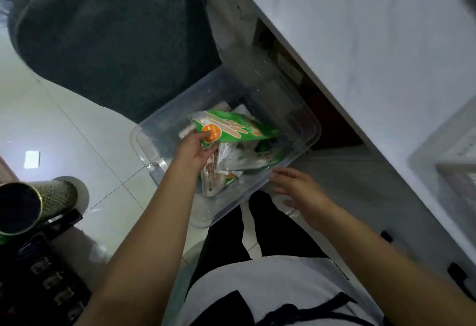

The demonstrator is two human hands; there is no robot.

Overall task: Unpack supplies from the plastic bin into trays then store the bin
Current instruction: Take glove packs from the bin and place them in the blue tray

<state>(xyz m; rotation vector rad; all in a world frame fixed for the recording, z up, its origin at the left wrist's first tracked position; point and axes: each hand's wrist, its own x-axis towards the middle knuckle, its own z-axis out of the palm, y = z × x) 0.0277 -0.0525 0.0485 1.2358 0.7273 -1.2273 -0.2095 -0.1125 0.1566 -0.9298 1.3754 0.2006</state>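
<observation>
A clear plastic bin (296, 122) stands on the white tiled floor in front of my legs, with several packets inside. My left hand (197, 152) reaches into it and pinches the end of a green and white packet (239, 127) with an orange circle, lifted above the others. More white and green packets (226, 173) lie below it in the bin. My right hand (296, 184) hovers just off the bin's near right edge, fingers spread and holding nothing.
A white counter (373, 42) runs diagonally on the right, with an open cavity under its edge behind the bin. A white tray-like container (453, 171) sits on it at far right. A dark mat (108, 34) lies beyond the bin. A cylindrical can (33, 204) is at left.
</observation>
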